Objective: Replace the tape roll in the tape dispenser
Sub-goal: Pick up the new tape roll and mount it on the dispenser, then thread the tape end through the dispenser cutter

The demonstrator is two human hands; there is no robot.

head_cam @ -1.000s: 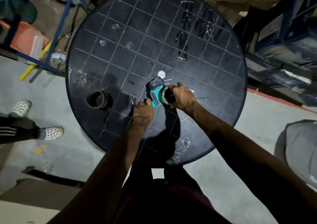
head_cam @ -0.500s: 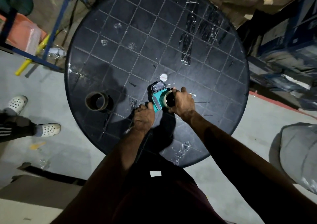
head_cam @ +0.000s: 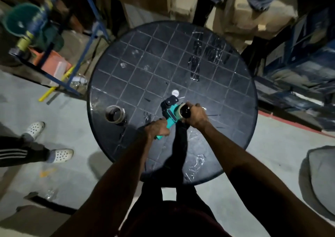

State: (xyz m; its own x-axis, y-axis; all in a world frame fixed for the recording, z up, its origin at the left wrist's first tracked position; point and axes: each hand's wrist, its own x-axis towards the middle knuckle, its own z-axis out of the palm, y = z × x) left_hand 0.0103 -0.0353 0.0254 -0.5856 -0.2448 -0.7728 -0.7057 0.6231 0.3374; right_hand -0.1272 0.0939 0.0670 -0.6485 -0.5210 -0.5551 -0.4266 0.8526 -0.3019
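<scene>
A teal tape dispenser [head_cam: 171, 116] with a black head is held over the middle of the round black table [head_cam: 137, 77]. My left hand [head_cam: 157, 128] grips its handle at the lower end. My right hand [head_cam: 194, 116] is closed around a tape roll [head_cam: 182, 110] sitting against the dispenser's right side, its dark core facing me. A second roll, a brown cardboard ring [head_cam: 115, 114], stands alone on the table's left part, apart from both hands.
A small white disc [head_cam: 175, 92] lies just beyond the dispenser. Crumpled clear tape scraps [head_cam: 194, 163] stick to the table. A person's feet in white clogs [head_cam: 60, 155] stand at the left. A blue metal rack [head_cam: 54, 51] and stacked boxes surround the table.
The camera has tilted, so the table sits lower in view. Both hands keep their grip; the dispenser and roll have stayed together with little shift on the table.
</scene>
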